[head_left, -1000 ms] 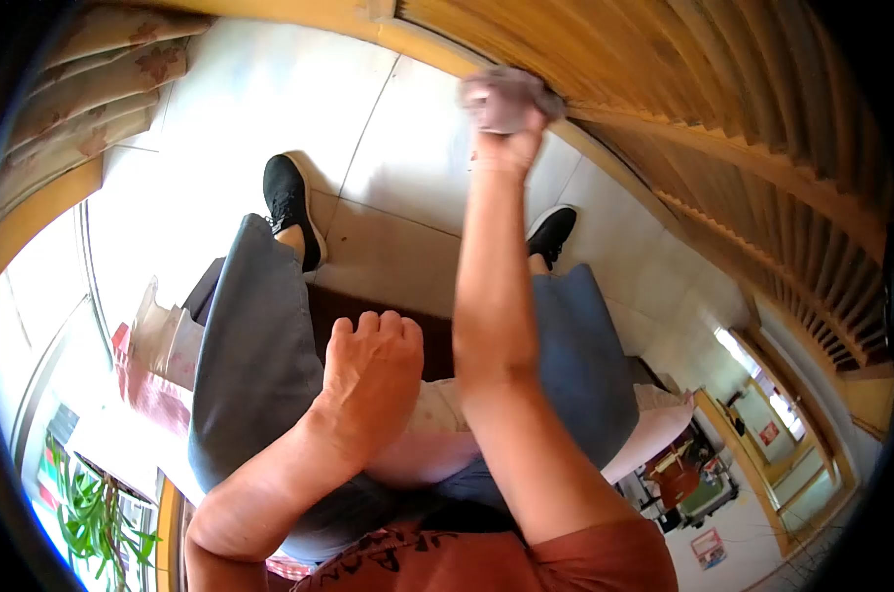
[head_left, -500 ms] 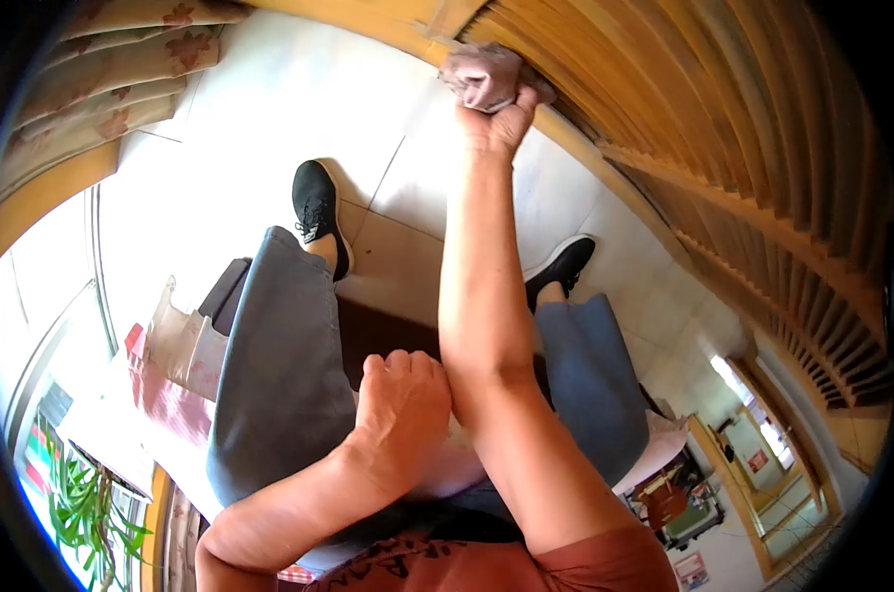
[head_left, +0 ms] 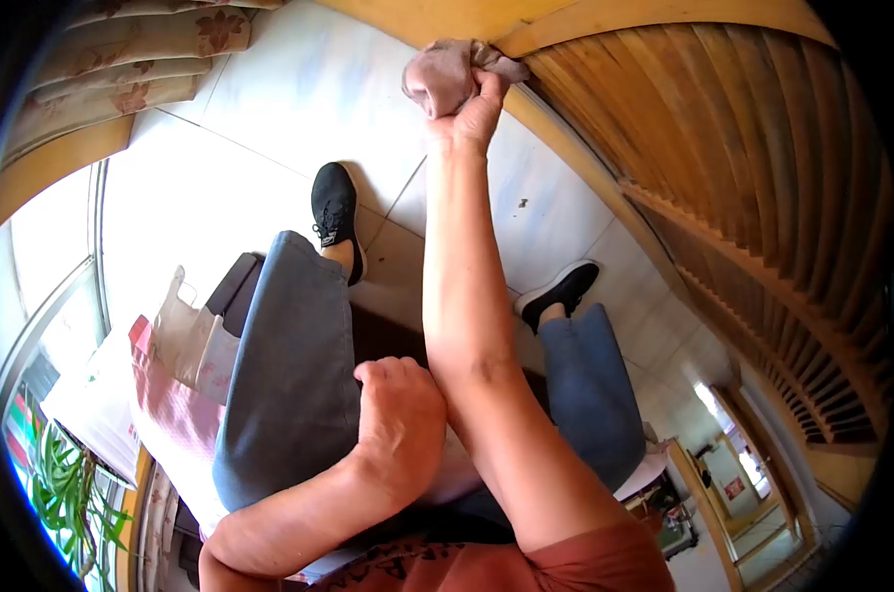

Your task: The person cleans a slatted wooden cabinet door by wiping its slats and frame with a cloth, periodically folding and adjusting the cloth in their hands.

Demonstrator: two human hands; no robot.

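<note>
My right hand (head_left: pixel 469 113) is stretched far forward, fingers wrapped round a crumpled, dusty-pink cloth (head_left: pixel 445 77). The cloth lies against the lower edge of a wooden louvred panel (head_left: pixel 683 128), where its frame meets the tiled floor. Its underside is out of sight. My left hand (head_left: pixel 402 424) is closed with curled fingers, back of the hand upward, beside my right arm just below the elbow. Nothing shows in it, though its palm is hidden.
White floor tiles (head_left: pixel 299 99) spread ahead, with small dark specks on them. My black shoes (head_left: pixel 336 212) stand apart. A flowered curtain (head_left: pixel 171 59) hangs at upper left. A pink checked fabric (head_left: pixel 176 400) and a green plant (head_left: pixel 67 483) are at left. A doorway frame (head_left: pixel 713 503) stands lower right.
My right hand and the cloth have shifted left and slightly up in view, along the panel's base. The view itself has tilted a little. My left hand stays closed near my right arm.
</note>
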